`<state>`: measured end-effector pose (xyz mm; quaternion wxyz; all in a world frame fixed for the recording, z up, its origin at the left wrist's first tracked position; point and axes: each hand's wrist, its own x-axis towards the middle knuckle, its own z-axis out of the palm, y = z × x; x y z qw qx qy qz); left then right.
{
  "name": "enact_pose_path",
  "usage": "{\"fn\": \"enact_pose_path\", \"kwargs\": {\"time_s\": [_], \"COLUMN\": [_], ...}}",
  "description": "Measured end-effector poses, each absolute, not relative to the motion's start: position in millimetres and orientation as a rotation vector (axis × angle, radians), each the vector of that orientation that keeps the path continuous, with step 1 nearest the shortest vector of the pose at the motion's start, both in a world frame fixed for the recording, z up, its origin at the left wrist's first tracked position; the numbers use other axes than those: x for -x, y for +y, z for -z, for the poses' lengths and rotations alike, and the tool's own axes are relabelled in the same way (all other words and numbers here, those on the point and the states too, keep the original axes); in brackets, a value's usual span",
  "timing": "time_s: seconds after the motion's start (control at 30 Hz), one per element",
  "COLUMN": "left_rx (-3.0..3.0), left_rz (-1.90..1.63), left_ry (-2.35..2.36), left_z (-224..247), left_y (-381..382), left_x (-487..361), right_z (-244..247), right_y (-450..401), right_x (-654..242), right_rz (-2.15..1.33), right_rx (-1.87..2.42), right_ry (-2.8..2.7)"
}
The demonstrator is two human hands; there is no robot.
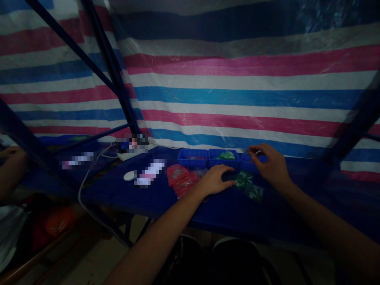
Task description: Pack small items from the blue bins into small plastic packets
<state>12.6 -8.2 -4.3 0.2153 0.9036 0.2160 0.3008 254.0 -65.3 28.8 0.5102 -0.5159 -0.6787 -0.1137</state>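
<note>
My left hand (218,180) reaches over the table, thumb and forefinger apart with nothing between them. Just right of its fingertips lie small green packets (245,179), and a darker green packet (254,193) rests nearer me. Beneath and left of that hand spreads a pile of red packets (180,180). My right hand (271,164) is raised at the right blue bin (246,161), its fingers pinched around something small and shiny that I cannot make out. The middle blue bin (211,161) holds green packets (226,155); the left blue bin (192,162) has little visible inside.
A white round object (129,175) lies on the blue table (118,194) beside a blurred-out item. Behind it is a white power strip (139,151) with a cable. Blue metal posts (111,67) and a striped sheet (237,95) surround the table. Another person's arm (13,168) shows at far left.
</note>
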Motion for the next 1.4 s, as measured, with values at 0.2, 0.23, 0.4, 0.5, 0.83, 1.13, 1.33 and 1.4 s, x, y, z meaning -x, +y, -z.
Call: {"fn": "enact_pose_path", "kwargs": {"time_s": [0.2, 0.23, 0.4, 0.5, 0.83, 1.13, 1.33, 1.4], "left_rx": [-2.592, -2.585, -2.544, -2.517, -2.328, -1.812, -1.773, -1.798], "left_rz": [-0.729, -0.735, -0.78, -0.876, -1.094, -1.141, -1.165, -1.161], "left_ry": [0.557, 0.557, 0.649, 0.706, 0.75, 0.569, 0.62, 0.611], "left_z": [8.0, 7.2, 4.9, 7.7, 0.5, -9.3, -5.3, -3.4], "left_y": [-4.3, -4.2, -6.4, -6.4, -6.2, -14.7, -9.7, -7.9], "left_x": [-13.5, -13.4, -12.6, -12.6, -11.1, -15.9, -16.5, -16.8], "right_z": [-29.2, -27.0, -12.7, -8.4, -3.9, 1.5, -3.7, -1.9], "right_y": [-60.9, -58.9, -48.5, -47.9, -63.7, -61.0, -61.4, -59.8], "right_x": [-270.4, -272.7, -278.3, -270.1, -221.0, -213.9, -212.2, -212.8], "right_rz": [0.51, 0.524, 0.518, 0.459, -0.029, -0.833, -0.807, -0.766], "right_rx": [1.304, 1.327, 1.425, 1.375, 1.17, 1.077, 1.05, 1.058], "right_ry": [-1.757, -1.775, -1.887, -1.93, -2.06, -1.581, -1.462, -1.442]}}
